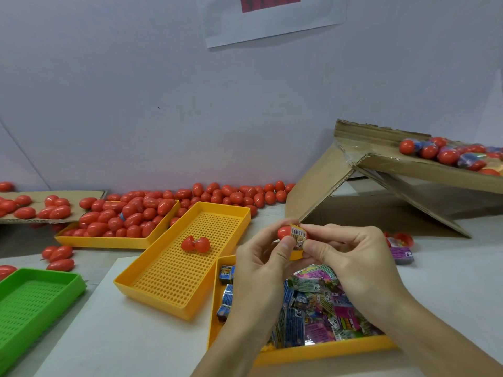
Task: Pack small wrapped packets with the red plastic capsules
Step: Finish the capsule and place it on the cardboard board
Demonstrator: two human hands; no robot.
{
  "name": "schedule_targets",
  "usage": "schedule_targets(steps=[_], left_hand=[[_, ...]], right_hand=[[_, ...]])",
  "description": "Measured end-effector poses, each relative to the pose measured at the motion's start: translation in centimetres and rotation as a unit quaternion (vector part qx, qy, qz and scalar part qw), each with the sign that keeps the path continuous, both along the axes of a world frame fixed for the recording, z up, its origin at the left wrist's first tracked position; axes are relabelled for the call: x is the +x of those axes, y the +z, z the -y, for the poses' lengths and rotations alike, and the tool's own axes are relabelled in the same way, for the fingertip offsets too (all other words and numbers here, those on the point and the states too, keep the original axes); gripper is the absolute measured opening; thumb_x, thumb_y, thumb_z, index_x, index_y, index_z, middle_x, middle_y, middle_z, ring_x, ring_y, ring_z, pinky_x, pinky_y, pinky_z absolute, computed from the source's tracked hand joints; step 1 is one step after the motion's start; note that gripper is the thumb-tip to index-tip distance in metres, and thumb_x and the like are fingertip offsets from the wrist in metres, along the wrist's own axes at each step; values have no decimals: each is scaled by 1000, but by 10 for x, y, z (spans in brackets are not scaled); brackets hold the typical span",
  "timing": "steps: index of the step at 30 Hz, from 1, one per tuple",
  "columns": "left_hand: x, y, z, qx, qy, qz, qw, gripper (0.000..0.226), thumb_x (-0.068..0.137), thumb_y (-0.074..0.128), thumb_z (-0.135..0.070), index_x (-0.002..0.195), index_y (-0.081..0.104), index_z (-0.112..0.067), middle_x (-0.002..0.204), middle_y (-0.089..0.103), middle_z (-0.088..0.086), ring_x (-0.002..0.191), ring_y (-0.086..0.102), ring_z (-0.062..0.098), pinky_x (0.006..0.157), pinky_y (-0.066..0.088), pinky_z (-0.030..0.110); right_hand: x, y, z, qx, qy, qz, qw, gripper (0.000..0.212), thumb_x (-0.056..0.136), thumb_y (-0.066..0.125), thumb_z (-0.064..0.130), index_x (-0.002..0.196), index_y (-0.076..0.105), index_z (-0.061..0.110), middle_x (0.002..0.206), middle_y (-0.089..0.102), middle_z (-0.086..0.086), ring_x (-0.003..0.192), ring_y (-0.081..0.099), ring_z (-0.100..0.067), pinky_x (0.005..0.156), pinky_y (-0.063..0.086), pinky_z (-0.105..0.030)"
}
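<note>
**On the bench: packet at capsule mouth**

Around the work: perforated yellow tray (174,270) holding one opened capsule (195,244); packet tray (326,349) beneath both hands; full tray of capsules (122,216) rear left; cardboard box (381,202) right. In hand: red capsule half (284,232), long axis roughly level, mouth toward the right. Left hand (261,265) fingers clamped round it; right hand (351,254) fingers pinching wrapped packet (298,236) at that mouth.

A packing workbench: yellow trays (187,312), heaped red capsules (130,216), cardboard boxes (408,170).
</note>
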State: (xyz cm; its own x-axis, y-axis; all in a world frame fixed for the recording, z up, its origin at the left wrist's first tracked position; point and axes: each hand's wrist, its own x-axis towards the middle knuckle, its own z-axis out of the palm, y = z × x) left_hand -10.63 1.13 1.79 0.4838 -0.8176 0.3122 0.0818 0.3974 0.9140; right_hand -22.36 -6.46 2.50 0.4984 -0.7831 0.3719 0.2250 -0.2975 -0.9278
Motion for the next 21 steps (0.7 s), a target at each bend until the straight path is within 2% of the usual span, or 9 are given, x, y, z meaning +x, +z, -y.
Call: schedule_targets(steps=[2, 6, 9, 12, 15, 18, 21], left_hand=[[0, -1, 0, -4, 5, -3, 1000, 23, 88, 61, -21, 104, 77, -24, 106, 75, 7, 102, 72, 26, 77, 61, 34], [1, 0, 1, -14, 16, 10, 1000, 23, 89, 61, -21, 107, 75, -21, 106, 75, 6, 101, 73, 26, 79, 62, 39], [-1, 0, 0, -18, 20, 33, 999, 23, 90, 61, -19, 107, 76, -22, 106, 75, 1, 101, 72, 23, 78, 62, 37], [-3, -1, -1, -16, 23, 31, 999, 26, 93, 59, -11, 103, 77, -27, 106, 75, -3, 102, 72, 21, 75, 62, 32], [-2, -1, 0, -4, 24, 44, 999, 31, 95, 57, -4, 107, 76, -26, 108, 75, -6, 102, 72, 19, 75, 61, 31], [-1, -2, -1, -3, 28, 66, 997, 29, 96, 58, -9, 115, 73, -26, 110, 74, -4, 104, 71, 20, 78, 61, 32], [0, -1, -1, -12, 31, 55, 998, 21, 91, 59, -22, 109, 71, -25, 103, 74, 4, 100, 71, 25, 77, 60, 31]], right_hand=[[-1, 1, 2, 7, 13, -4, 1000, 27, 75, 73, 17, 102, 78, 18, 93, 79, 4, 93, 74, -11, 76, 57, -18], [-2, 1, 5, 68, 66, 0, 995, 46, 69, 75, 43, 108, 77, 20, 103, 77, -7, 103, 72, -26, 91, 56, -44], [2, 0, 3, 94, 48, 19, 994, 42, 63, 77, 40, 99, 80, 19, 101, 77, -9, 101, 72, -27, 92, 55, -50], [3, -2, 4, 165, 65, 65, 982, 37, 61, 77, 20, 96, 79, 8, 100, 76, -18, 101, 72, -34, 92, 56, -47], [1, -1, 5, 225, 100, 98, 964, 37, 64, 71, 4, 100, 74, -2, 100, 74, -25, 98, 73, -36, 82, 62, -35], [0, 0, 9, 213, 115, 84, 967, 35, 67, 70, 4, 101, 75, -1, 102, 73, -25, 99, 72, -36, 77, 61, -30], [-1, 0, 9, 152, 124, 56, 979, 29, 70, 72, 11, 99, 77, 8, 100, 73, -20, 93, 71, -27, 75, 59, -28]])
